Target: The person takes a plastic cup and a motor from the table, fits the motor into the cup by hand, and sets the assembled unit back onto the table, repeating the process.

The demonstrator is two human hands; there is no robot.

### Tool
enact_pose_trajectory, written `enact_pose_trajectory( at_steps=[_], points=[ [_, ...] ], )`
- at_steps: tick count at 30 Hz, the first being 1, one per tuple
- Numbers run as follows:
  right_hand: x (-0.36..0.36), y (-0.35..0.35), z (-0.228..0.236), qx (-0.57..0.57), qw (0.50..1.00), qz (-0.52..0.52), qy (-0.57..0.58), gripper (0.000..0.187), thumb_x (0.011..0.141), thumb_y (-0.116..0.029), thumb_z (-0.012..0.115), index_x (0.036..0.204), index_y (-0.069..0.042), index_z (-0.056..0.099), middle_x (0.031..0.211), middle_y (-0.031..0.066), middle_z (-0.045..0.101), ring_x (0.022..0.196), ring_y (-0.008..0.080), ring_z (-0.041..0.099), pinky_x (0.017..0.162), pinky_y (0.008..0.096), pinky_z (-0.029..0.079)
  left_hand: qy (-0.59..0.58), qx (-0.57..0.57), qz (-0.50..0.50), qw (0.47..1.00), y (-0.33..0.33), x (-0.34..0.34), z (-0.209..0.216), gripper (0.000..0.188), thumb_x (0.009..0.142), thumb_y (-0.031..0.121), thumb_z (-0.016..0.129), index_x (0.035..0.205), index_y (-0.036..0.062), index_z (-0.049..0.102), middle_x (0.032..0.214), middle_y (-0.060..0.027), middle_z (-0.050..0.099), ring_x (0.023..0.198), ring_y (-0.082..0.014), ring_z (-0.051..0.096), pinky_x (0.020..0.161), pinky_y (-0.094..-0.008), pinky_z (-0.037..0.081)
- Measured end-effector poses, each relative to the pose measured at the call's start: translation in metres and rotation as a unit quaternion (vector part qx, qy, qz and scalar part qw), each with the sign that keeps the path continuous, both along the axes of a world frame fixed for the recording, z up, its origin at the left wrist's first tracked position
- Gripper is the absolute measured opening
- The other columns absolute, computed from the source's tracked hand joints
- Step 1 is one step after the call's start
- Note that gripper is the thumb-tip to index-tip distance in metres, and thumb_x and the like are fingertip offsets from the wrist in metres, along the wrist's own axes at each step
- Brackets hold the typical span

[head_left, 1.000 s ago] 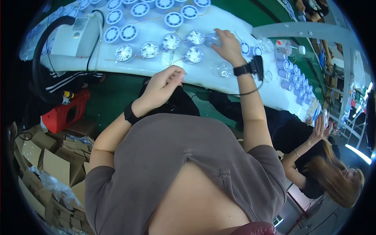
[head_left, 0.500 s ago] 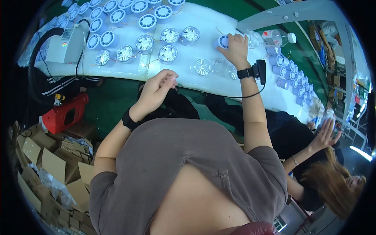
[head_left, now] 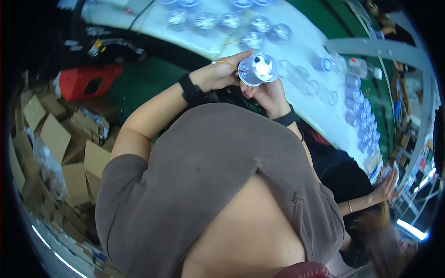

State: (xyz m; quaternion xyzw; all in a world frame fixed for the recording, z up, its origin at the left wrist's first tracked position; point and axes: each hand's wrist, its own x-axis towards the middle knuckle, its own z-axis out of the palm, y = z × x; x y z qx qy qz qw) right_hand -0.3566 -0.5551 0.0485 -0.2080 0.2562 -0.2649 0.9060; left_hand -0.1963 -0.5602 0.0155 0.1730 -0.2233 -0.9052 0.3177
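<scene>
Close in front of my chest, both hands hold a pale blue cup-shaped fan housing (head_left: 250, 72). Its open mouth shows white fan blades round a white hub, and it tilts toward the right. My left hand (head_left: 226, 70) grips the rear left side, where a thin orange wire (head_left: 226, 62) comes out. Fingers of my right hand (head_left: 268, 96) are closed round the underside; the housing hides some of them. Beyond, on the white-covered table (head_left: 208, 39), stand several clear-rimmed fan units (head_left: 232, 21). One more pale blue housing (head_left: 323, 64) is to the right.
Clear plastic cups (head_left: 299, 76) lie right of my hands, near a clear bottle (head_left: 358, 67). Rows of blue housings (head_left: 359, 109) line the table's right side under a grey metal frame (head_left: 371, 45). A co-worker's hand (head_left: 387, 185) is at lower right. A red stool (head_left: 88, 81) and cardboard boxes (head_left: 55, 134) are left.
My right hand has come back from the far table toward my chest. My left hand has moved right and up to meet it, and both now hold a fan housing. The view has shifted.
</scene>
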Motion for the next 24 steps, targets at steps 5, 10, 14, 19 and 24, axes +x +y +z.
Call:
enact_pose_trajectory(
  at_steps=[5, 10, 14, 19, 24],
  points=[
    [0.08, 0.01, 0.001, -0.157, 0.952, 0.039, 0.261, 0.039, 0.087, -0.035, 0.033, 0.088, -0.001, 0.054, 0.056, 0.0107, 0.055, 0.043, 0.0193, 0.051, 0.04, 0.0263, 0.038, 0.015, 0.131, 0.117, 0.984, 0.044, 0.068, 0.027, 0.043, 0.087, 0.041, 0.032, 0.099, 0.0034, 0.05, 0.091, -0.0135, 0.057, 0.083, -0.022, 0.055, 0.068, -0.0333, 0.047],
    [0.155, 0.018, -0.003, -0.559, 0.694, 0.003, 0.454, 0.026, 0.084, -0.024, 0.044, 0.079, -0.001, 0.056, 0.052, 0.0046, 0.053, 0.043, 0.0126, 0.048, 0.04, 0.0223, 0.035, -0.1, 0.171, 0.291, 0.936, 0.091, 0.148, 0.025, 0.044, 0.087, 0.04, 0.029, 0.1, 0.0025, 0.05, 0.09, -0.0142, 0.056, 0.079, -0.0235, 0.054, 0.064, -0.0348, 0.046],
    [0.184, 0.027, 0.012, -0.422, 0.797, -0.013, 0.432, 0.021, 0.082, -0.018, 0.048, 0.084, 0.001, 0.056, 0.056, 0.0027, 0.051, 0.05, 0.0066, 0.047, 0.046, 0.0173, 0.036, 0.056, 0.243, 0.319, 0.914, 0.122, 0.232, -0.034, 0.041, 0.086, 0.034, 0.027, 0.1, 0.0021, 0.049, 0.087, -0.0136, 0.055, 0.073, -0.0251, 0.052, 0.062, -0.034, 0.046],
    [0.19, 0.052, 0.013, -0.405, 0.799, -0.01, 0.444, 0.019, 0.084, -0.015, 0.047, 0.087, 0.001, 0.056, 0.059, 0.0029, 0.052, 0.049, 0.0067, 0.046, 0.046, 0.0171, 0.035, 0.047, 0.358, 0.506, 0.783, 0.097, 0.311, -0.114, 0.036, 0.083, 0.029, 0.024, 0.098, 0.0059, 0.047, 0.084, -0.0128, 0.052, 0.067, -0.0277, 0.049, 0.054, -0.0336, 0.043],
    [0.185, 0.067, 0.016, -0.384, 0.785, -0.035, 0.485, 0.019, 0.084, -0.014, 0.046, 0.088, 0.002, 0.055, 0.061, 0.0033, 0.053, 0.05, 0.0068, 0.047, 0.047, 0.017, 0.036, 0.015, 0.389, 0.598, 0.7, 0.073, 0.355, -0.145, 0.034, 0.083, 0.028, 0.024, 0.097, 0.0099, 0.049, 0.083, -0.0109, 0.053, 0.068, -0.0255, 0.049, 0.054, -0.0315, 0.042]
  ],
)
